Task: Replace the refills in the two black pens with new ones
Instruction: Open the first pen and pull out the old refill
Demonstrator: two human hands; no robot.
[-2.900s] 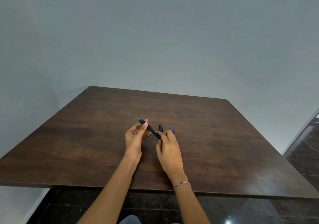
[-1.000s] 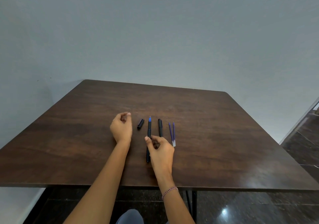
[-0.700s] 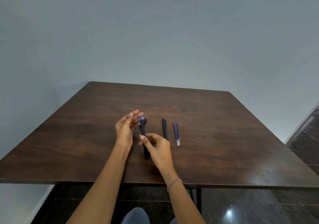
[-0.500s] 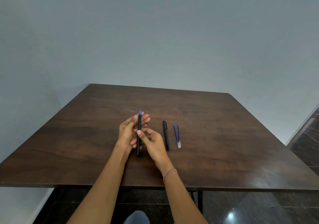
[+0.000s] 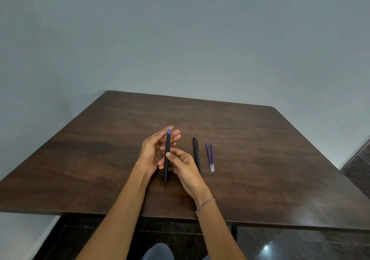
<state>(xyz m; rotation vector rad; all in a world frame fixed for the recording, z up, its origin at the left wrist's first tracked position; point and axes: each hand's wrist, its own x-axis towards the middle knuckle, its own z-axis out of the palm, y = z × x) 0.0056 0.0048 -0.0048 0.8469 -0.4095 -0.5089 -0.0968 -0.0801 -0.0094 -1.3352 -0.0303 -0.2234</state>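
My right hand (image 5: 185, 166) pinches an uncapped black pen (image 5: 167, 146) near its middle and holds it above the table, its blue tip pointing away from me. My left hand (image 5: 149, 153) is just left of it, fingers straight and spread behind the pen's tip end. A second black pen (image 5: 196, 153), capped, lies on the table to the right of my hands. Two thin blue refills (image 5: 209, 156) lie side by side just right of that pen. The loose cap is hidden from view.
The dark wooden table (image 5: 260, 149) stands against a plain grey wall. Its front edge runs just under my forearms, with dark tiled floor (image 5: 300, 245) below.
My right hand has lifted the uncapped pen off the table and brought it left to my left hand, which uncurled and spread its fingers behind the tip. The cap is now hidden.
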